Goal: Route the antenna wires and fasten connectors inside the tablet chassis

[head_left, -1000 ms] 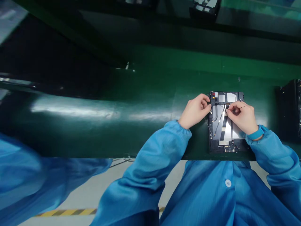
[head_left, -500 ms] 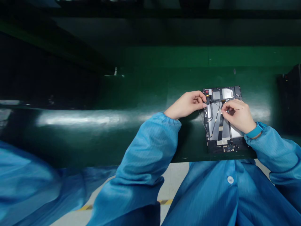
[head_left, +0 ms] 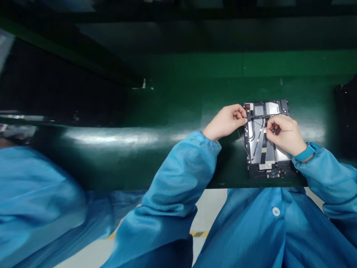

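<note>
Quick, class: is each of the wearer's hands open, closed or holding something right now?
Left hand: curled at left edge of device; grip cannot be told.
Right hand: closed, pinching a thin dark wire.

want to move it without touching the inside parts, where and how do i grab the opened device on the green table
The opened device is probably best held by its two long side edges, coming from left and right at once: it lies flat, and black strips run over its exposed middle, so the edges seem safer.
</note>
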The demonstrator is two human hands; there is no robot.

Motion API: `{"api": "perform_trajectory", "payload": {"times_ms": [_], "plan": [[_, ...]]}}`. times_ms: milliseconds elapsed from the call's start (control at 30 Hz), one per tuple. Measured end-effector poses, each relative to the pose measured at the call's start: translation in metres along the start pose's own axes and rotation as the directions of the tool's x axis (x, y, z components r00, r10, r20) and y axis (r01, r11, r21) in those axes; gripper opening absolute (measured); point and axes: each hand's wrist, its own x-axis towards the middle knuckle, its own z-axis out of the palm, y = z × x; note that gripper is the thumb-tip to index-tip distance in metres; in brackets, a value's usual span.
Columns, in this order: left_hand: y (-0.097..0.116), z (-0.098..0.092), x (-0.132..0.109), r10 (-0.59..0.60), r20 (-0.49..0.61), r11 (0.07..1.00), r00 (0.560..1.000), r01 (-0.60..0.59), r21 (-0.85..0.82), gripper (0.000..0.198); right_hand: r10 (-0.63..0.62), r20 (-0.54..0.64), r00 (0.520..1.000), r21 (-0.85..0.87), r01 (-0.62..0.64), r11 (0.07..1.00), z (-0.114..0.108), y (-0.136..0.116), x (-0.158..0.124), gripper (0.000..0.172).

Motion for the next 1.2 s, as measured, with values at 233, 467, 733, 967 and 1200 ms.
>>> {"api": "perform_trajectory", "payload": {"times_ms": [233, 467, 733, 967, 1200], "plan": [[0.039, -0.015, 0.018, 0.103, 0.190, 0.733, 0.976, -0.204, 0.649, 0.012, 0.005, 0.006, 1.000, 0.057, -0.005, 0.998, -0.002, 0.002, 0.001, 0.017], [0.049, -0.016, 0.034, 0.109, 0.305, 0.678, 0.946, -0.295, 0.673, 0.019, 0.027, -0.003, 1.000, 0.067, -0.027, 0.997, -0.001, 0.004, 0.001, 0.018], [0.054, -0.012, 0.029, 0.055, 0.244, 0.626, 0.968, -0.224, 0.747, 0.015, 0.024, 0.004, 1.000, 0.067, -0.024, 0.997, -0.001, 0.002, 0.001, 0.018], [0.066, 0.005, 0.016, 0.103, 0.114, 0.525, 0.988, -0.152, 0.837, 0.009, 0.087, -0.074, 0.993, 0.159, -0.074, 0.984, -0.020, 0.012, 0.006, 0.006], [0.060, 0.027, -0.016, 0.091, 0.064, 0.606, 0.994, -0.106, 0.788, 0.024, -0.011, -0.122, 0.992, -0.207, -0.014, 0.978, -0.026, 0.024, 0.036, 0.016]]}}
